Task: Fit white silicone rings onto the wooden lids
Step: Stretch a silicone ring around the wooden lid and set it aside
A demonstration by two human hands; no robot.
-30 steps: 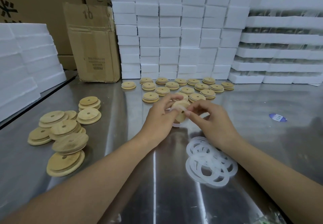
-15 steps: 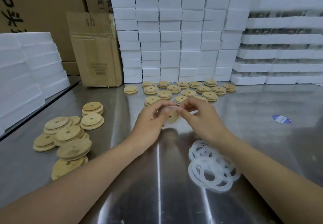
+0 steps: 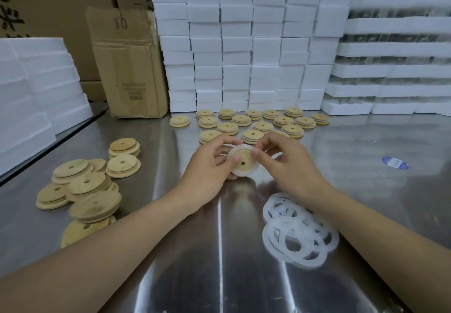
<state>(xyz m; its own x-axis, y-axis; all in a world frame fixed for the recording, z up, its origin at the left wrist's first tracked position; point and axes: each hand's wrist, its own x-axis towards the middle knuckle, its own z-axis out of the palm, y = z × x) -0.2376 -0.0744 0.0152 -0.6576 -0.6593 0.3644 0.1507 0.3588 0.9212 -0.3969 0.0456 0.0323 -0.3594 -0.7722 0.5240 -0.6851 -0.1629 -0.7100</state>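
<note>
My left hand [image 3: 207,166] grips the wooden lid [image 3: 244,159] above mid-worktop [image 3: 219,264], my right hand [image 3: 290,166] pinches the white ring [image 3: 240,173] at its 2 o'clock edge; next, I judge, work it round until seated.

Wooden lid [image 3: 244,160] upright, white silicone ring [image 3: 240,172] around rim.

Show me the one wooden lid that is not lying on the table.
The lid the left hand holds while the right hand pinches a white ring onto it; every other lid lies on the table.
</note>
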